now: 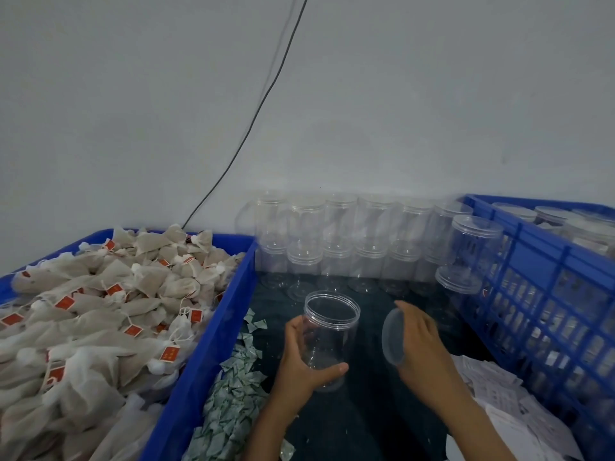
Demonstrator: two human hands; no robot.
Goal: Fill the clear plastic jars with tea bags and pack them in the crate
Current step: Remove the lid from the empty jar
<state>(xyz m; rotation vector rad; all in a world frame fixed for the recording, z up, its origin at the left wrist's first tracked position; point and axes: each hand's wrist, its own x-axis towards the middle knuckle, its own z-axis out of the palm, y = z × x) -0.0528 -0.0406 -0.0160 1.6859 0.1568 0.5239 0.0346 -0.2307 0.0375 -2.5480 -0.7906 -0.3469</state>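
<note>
Head view: open clear jar [327, 337], empty, upright, gripped by left hand [299, 364] over dark desk [366, 420]; clear lid [392, 337] pinched on edge in right hand [421, 344]. Left: blue bin [213, 331] of tea bags [100, 311]. Behind: stacked lidded jars [339, 241]. Right: blue crate [539, 294].

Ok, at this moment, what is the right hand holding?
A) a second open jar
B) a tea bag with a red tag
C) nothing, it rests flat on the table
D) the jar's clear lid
D: the right hand holds the clear lid on edge, beside the open, empty jar that the left hand grips.
</note>
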